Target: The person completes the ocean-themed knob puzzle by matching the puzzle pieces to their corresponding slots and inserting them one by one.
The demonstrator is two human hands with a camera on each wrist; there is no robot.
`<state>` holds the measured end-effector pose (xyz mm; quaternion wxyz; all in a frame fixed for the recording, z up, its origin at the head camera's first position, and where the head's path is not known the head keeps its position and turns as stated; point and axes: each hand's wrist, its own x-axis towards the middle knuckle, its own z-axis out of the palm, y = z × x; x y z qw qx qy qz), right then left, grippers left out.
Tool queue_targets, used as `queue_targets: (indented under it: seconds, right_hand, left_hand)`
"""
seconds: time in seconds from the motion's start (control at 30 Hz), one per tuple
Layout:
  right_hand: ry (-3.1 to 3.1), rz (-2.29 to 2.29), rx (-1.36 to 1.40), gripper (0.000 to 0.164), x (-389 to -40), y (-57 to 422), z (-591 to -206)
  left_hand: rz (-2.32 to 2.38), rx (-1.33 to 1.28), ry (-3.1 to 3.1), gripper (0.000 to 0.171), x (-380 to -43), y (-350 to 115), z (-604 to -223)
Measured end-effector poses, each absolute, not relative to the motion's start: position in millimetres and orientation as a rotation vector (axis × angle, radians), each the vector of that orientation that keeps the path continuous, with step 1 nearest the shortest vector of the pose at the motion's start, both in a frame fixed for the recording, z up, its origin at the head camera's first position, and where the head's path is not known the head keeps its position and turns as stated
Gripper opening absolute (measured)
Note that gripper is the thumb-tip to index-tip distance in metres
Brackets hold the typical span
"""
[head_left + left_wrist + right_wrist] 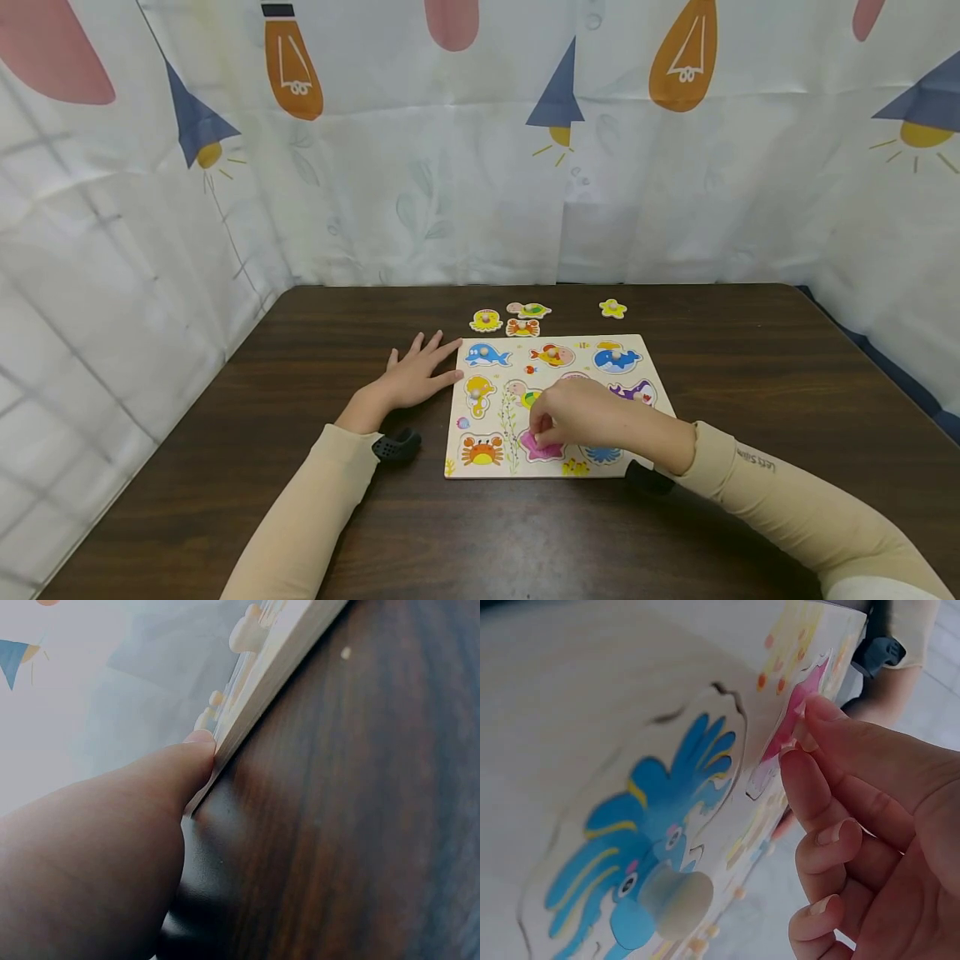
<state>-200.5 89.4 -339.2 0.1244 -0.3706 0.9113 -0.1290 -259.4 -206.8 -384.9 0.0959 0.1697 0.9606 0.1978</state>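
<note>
A wooden peg puzzle board (pixel 525 472) with sea animals lies on the table. My right hand (pixel 583 412) is over its lower middle, thumb and forefinger pinching the knob of a pink puzzle piece (pixel 789 724). This piece sits at its matching outline. Beside it, a blue octopus-like piece (pixel 656 817) with a round knob sits in the board, partly covered by my wrist in the head view. My left hand (pixel 411 379) lies on the table with fingers spread, its thumb (pixel 191 761) against the board's left edge. My right hand hides part of the board's middle.
Behind the board lie a yellow piece (pixel 486 321), a turtle piece (pixel 534 311), a crab piece (pixel 522 328) and a star piece (pixel 612 309). A dolphin (pixel 487 356), a seahorse (pixel 478 396) and a whale (pixel 617 360) are on the board. A printed curtain (pixel 480 208) hangs behind the table.
</note>
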Motion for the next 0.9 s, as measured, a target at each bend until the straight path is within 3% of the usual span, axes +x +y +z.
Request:
queue_targets:
  seconds: [0.9]
  right_hand:
    - [2.613,-0.481,-1.085,0.003,-198.2,99.6,-340.4]
  left_hand:
    - [0.606,0.519,2.842,0.074,-258.9,-207.2,-386.3]
